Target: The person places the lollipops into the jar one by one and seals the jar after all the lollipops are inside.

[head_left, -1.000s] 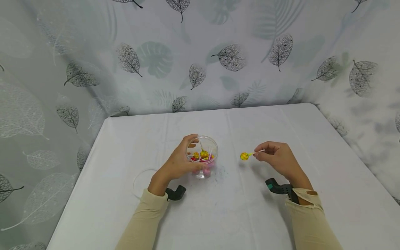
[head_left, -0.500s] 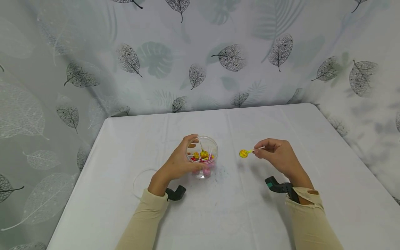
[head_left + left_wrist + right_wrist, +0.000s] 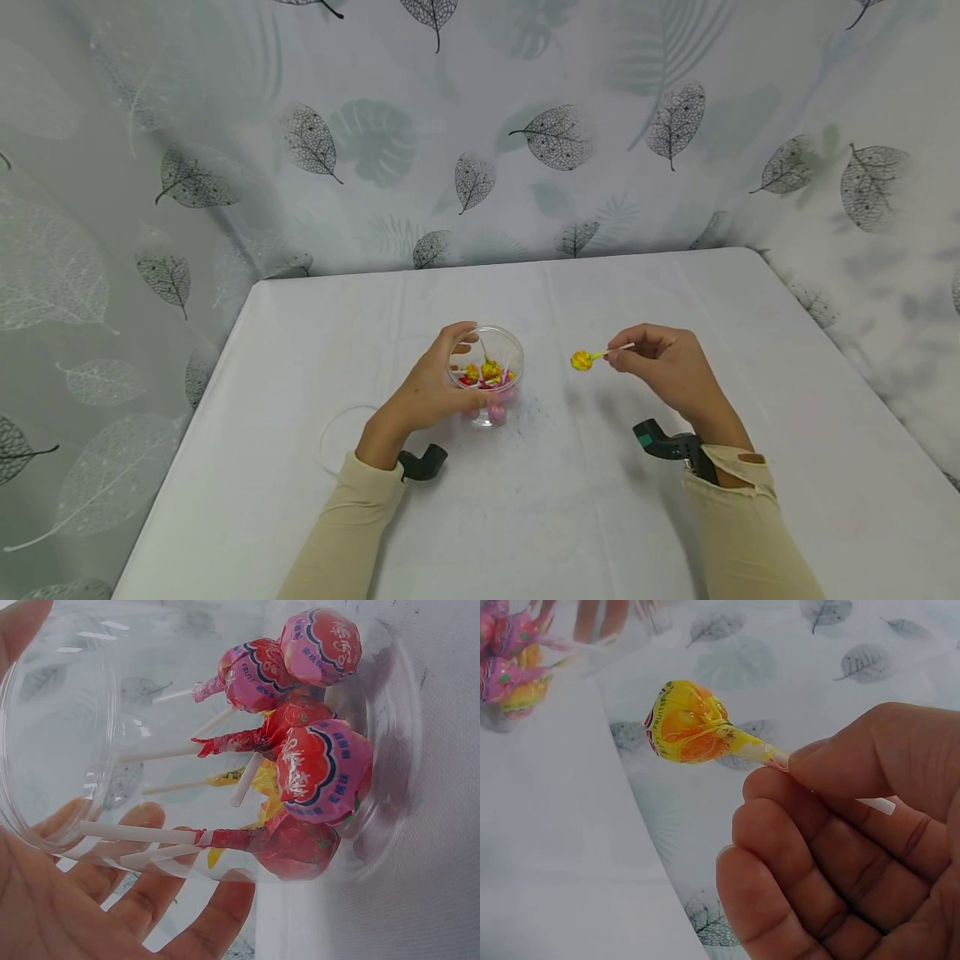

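A clear round jar [image 3: 519, 354] stands on the table, with my left hand [image 3: 420, 396] curled round its side. Several wrapped lollipops are inside: in the left wrist view a pink lollipop [image 3: 322, 772] and a red lollipop [image 3: 296, 847] show, their white sticks toward the rim. Yellow wrappers are partly hidden behind them. To the right of the jar, my right hand [image 3: 671, 371] pinches a yellow lollipop [image 3: 686, 724] by its stick between thumb and fingers. This lollipop is held above the table, its head pointing left toward the jar.
A thin, clear ring-shaped outline, perhaps a lid [image 3: 322, 435], lies on the white table [image 3: 555, 517] by the left wrist. Leaf-patterned curtains [image 3: 480, 125] hang behind the table and at both sides.
My right hand has lifted slightly, away from me, carrying the yellow lollipop a little left toward the jar. My left hand and the jar have stayed in place.
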A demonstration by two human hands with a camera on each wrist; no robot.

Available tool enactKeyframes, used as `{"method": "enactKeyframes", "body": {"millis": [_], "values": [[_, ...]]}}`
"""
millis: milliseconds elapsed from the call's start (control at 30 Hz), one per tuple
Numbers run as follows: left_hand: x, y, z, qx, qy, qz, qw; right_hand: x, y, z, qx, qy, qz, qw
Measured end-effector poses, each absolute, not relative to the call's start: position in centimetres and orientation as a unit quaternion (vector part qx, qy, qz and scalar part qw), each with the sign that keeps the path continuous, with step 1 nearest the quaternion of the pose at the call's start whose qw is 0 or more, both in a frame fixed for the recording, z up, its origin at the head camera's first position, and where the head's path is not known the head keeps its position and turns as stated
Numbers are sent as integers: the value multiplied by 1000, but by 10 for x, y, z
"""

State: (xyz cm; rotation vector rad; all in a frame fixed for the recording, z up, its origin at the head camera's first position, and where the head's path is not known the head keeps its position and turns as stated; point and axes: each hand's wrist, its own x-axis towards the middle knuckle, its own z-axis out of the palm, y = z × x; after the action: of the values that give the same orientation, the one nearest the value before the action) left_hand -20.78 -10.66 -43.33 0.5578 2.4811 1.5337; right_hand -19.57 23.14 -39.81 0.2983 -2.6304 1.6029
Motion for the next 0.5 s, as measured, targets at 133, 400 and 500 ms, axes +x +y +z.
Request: {"method": "enactKeyframes", "body": {"millis": [133,400,500], "values": [[-208,-107,-434,190,832,514,84,-196,228,-396,94,-846,524,27],[-209,-107,-434,191,831,516,87,-198,223,-393,105,-835,540,34],[-210,-107,-435,187,830,517,92,-197,221,-392,112,-832,541,40]]}}
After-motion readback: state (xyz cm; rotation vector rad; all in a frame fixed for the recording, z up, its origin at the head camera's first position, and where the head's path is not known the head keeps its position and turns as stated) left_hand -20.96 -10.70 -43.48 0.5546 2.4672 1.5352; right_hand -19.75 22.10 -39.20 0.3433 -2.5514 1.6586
